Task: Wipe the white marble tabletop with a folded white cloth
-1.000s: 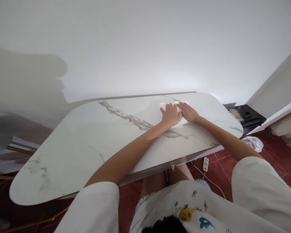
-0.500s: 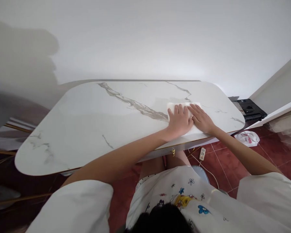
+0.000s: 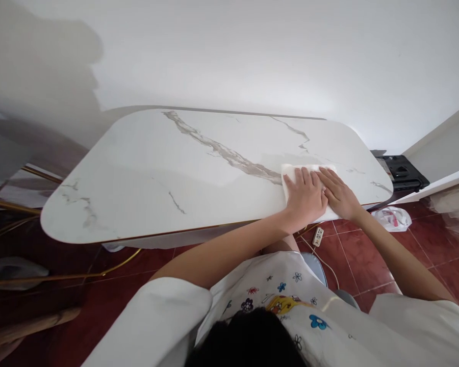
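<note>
A folded white cloth [image 3: 289, 172], perhaps thick paper towel, lies on a white marble-patterned tabletop [image 3: 214, 188] close to its front edge. My left hand [image 3: 305, 196] rests flat on the cloth's left and middle part, fingers pointing away from me and a little apart. Beside it, my right hand [image 3: 340, 193] lies flat over the right part, its fingers slanting toward the left hand. The two hands touch or nearly touch. Part of the cloth is hidden beneath them, and its lower end reaches the table's front edge.
A white wall [image 3: 233, 56] stands behind the table. To the right are a black case [image 3: 405, 173] and a white plastic bag [image 3: 392, 219] on the red tiled floor [image 3: 367, 255]. A power strip [image 3: 318, 237] with a cable lies below the table.
Both hands and the cloth have slid toward me, nearer the table's front edge. The view has shifted too, so the table's front drawer knob no longer shows.
</note>
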`<move>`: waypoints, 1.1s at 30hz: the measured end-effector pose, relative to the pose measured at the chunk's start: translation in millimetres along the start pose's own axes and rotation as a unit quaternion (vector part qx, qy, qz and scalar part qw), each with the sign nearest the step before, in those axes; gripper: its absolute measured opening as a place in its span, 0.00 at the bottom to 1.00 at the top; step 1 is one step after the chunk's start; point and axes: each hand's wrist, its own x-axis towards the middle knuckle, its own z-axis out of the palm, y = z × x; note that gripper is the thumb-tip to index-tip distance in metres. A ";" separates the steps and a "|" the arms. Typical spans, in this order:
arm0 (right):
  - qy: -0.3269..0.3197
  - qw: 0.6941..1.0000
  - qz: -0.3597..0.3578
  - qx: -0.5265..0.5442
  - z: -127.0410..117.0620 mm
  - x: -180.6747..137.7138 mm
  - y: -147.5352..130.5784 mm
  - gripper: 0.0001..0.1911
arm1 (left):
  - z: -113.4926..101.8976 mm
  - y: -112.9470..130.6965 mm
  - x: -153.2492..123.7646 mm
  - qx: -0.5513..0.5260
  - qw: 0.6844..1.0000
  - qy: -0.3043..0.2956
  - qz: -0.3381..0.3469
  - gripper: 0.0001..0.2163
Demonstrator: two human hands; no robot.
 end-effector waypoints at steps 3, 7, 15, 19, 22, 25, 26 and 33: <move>0.005 1.000 0.002 0.001 -2.6 2.0 13.1 0.29 | 2.3 4.5 15.0 0.013 1.000 -0.010 0.012 0.28; 0.003 1.000 0.001 -0.012 -0.3 22.0 31.1 0.30 | 0.6 -4.2 41.4 0.021 0.999 -0.032 0.034 0.28; -0.006 1.000 0.001 -0.003 16.1 125.9 69.4 0.30 | -4.8 -48.3 116.4 0.017 0.999 -0.026 -0.025 0.26; -0.006 1.000 -0.009 0.001 21.6 168.5 81.4 0.29 | -2.8 -68.7 150.5 0.009 0.999 -0.013 -0.039 0.26; -0.006 1.000 -0.004 -0.004 25.2 192.0 87.0 0.29 | -1.3 -82.9 171.6 0.010 0.999 -0.002 -0.039 0.26; -0.012 1.000 0.003 -0.010 28.5 212.3 92.7 0.30 | 0.2 -95.7 189.7 0.016 0.999 0.004 -0.042 0.25; -0.016 1.000 0.005 -0.013 29.5 218.6 94.7 0.30 | 0.6 -99.5 195.0 0.018 0.999 0.006 -0.043 0.25; -0.019 1.000 0.003 -0.015 33.5 255.3 102.8 0.29 | -3.3 -119.0 221.3 0.024 0.998 0.002 -0.050 0.26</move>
